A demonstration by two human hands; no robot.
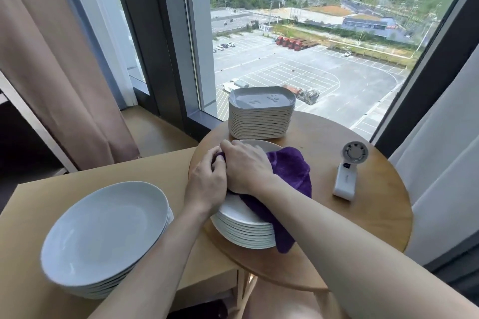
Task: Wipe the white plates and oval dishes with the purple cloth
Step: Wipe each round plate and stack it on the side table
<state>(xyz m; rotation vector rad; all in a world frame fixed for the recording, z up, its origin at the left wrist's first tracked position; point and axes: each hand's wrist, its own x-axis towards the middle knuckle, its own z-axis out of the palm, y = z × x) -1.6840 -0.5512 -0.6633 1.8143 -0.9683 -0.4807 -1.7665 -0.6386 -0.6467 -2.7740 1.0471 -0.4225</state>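
- Both bare forearms reach in from the bottom edge and meet over the middle stack.
- Left stack of round plates [103, 230] sits on the rectangular table [31, 204], untouched. Judged glazed ceramic: heavy as a pile, slick and chippable, so best lifted one at a time by the rim.
- Left hand [207, 184] has its fingers curled at the cloth's near-left corner, apparently pinching it.
- Right hand [243, 166] lies palm down on the cloth, fingers bent over a bunched fold and gripping it against the top plate.
- Middle stack of plates [246, 230] stands on the round table [375, 220], close to its near-left edge. Hard sideways rubbing could shift the top plate.
- Purple cloth [290, 171] is soft and limp, draped across the top plate and hanging down the stack's right side. It looks easiest to control bunched in the palm.
- Oval dishes [261, 114] are piled just behind the middle stack, with shallow, smooth rims.
- White handheld fan [347, 171] lies to the right, apart from the stacks.
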